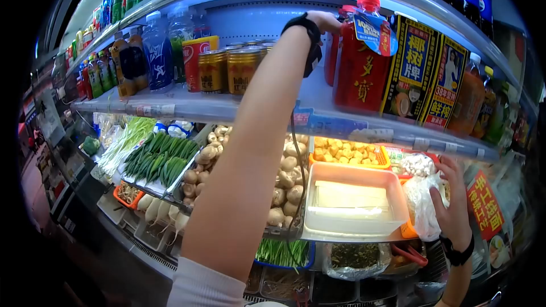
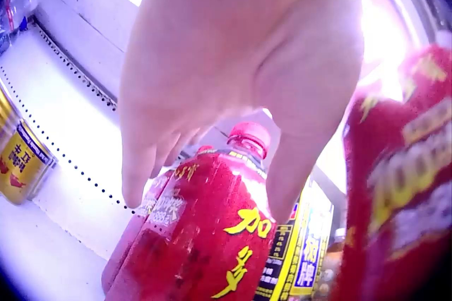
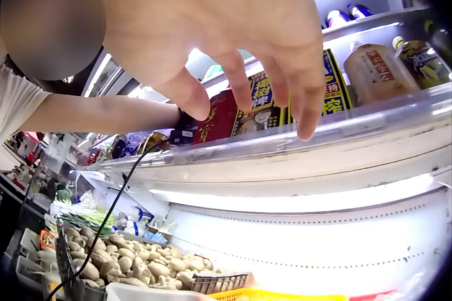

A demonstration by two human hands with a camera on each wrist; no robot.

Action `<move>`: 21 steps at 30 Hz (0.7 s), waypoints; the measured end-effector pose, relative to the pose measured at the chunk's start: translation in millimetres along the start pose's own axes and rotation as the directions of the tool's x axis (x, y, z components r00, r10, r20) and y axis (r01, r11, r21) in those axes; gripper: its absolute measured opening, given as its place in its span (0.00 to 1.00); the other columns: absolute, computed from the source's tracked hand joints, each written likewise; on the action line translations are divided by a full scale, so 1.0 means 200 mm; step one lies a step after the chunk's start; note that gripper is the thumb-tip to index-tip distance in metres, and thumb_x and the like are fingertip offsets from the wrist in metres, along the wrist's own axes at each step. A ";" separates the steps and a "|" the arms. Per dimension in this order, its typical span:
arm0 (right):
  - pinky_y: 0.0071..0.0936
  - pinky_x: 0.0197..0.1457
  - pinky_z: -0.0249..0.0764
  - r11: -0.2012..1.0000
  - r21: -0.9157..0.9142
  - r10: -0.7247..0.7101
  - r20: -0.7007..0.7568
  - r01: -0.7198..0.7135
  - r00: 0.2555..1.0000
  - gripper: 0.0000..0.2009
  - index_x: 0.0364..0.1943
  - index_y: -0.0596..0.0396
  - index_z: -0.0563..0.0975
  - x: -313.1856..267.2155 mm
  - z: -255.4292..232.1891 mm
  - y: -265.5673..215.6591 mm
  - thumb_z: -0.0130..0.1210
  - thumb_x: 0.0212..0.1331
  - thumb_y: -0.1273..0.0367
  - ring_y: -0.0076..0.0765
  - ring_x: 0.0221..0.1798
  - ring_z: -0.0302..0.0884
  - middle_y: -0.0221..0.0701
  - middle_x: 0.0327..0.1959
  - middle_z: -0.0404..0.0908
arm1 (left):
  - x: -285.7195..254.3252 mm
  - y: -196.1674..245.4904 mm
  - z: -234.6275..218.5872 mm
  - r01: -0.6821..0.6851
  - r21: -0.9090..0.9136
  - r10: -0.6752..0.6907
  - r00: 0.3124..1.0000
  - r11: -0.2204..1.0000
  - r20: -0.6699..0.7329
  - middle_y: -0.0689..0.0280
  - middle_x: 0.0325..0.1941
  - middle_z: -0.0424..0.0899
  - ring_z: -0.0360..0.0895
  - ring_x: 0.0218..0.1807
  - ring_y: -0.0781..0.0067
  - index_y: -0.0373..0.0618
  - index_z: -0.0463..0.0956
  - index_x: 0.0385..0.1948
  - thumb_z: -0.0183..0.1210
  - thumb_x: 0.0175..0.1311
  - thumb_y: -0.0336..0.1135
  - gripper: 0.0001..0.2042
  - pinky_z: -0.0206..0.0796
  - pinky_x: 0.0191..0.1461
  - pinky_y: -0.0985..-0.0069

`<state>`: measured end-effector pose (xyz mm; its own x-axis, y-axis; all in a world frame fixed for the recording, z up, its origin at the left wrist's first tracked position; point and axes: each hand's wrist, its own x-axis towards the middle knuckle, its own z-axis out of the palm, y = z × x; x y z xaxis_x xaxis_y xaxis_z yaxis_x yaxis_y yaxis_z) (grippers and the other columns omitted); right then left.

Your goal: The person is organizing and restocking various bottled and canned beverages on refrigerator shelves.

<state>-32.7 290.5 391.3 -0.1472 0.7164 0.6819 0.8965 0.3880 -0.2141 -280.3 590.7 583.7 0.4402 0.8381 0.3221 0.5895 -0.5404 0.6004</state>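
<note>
My left hand (image 1: 325, 21) reaches over the upper shelf to the red drink bottles. In the left wrist view its thumb and fingers point down on either side of a capped red bottle (image 2: 201, 237), the cap showing between them. A large red bottle (image 1: 359, 74) with a blue neck tag (image 1: 375, 34) stands by this hand in the head view. Lower right, my right hand (image 1: 452, 204) is held up with fingers spread, overlapping a white plastic bag (image 1: 424, 204) in the head view. Its fingers hang loosely in front of the shelf edge in the right wrist view.
Black-and-yellow coconut drink cartons (image 1: 410, 71) stand right of the bottles, gold cans (image 1: 243, 71) to the left. Below the shelf lip (image 1: 341, 128) are mushrooms (image 1: 287, 193), a clear tub (image 1: 355, 222) and an orange basket (image 1: 382, 158). A dark cord (image 1: 307, 176) hangs down.
</note>
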 end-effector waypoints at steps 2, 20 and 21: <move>0.34 0.61 0.57 0.997 -0.047 0.053 -0.015 -0.053 0.999 0.19 0.50 0.58 0.65 -0.05 -0.03 0.02 0.49 0.50 0.77 0.47 0.62 0.57 0.43 0.58 0.60 | 0.12 -0.07 0.00 -0.159 -0.093 0.161 0.987 0.983 0.013 0.55 0.59 0.64 0.62 0.60 0.57 0.38 0.64 0.54 0.60 0.47 0.55 0.36 0.69 0.50 0.62; 0.36 0.61 0.57 0.999 -0.040 0.011 0.026 -0.010 1.000 0.19 0.51 0.57 0.65 0.15 0.01 -0.11 0.51 0.52 0.76 0.50 0.61 0.57 0.43 0.58 0.59 | -0.02 -0.04 -0.07 -0.240 -0.097 0.254 0.953 0.966 0.167 0.50 0.57 0.64 0.64 0.59 0.53 0.42 0.52 0.59 0.65 0.47 0.46 0.39 0.70 0.50 0.56; 0.37 0.61 0.57 0.998 -0.057 0.004 0.049 -0.001 0.999 0.19 0.51 0.57 0.65 0.16 0.01 -0.12 0.50 0.52 0.77 0.51 0.61 0.57 0.43 0.58 0.59 | -0.03 -0.04 -0.07 -0.235 -0.122 0.255 0.948 0.964 0.191 0.50 0.58 0.64 0.63 0.60 0.53 0.41 0.52 0.58 0.65 0.47 0.46 0.39 0.70 0.50 0.57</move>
<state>-59.3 306.4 417.0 -0.1640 0.7453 0.6463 0.9191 0.3534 -0.1743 -297.3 591.8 588.2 0.6967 0.6426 0.3189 0.3822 -0.7087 0.5930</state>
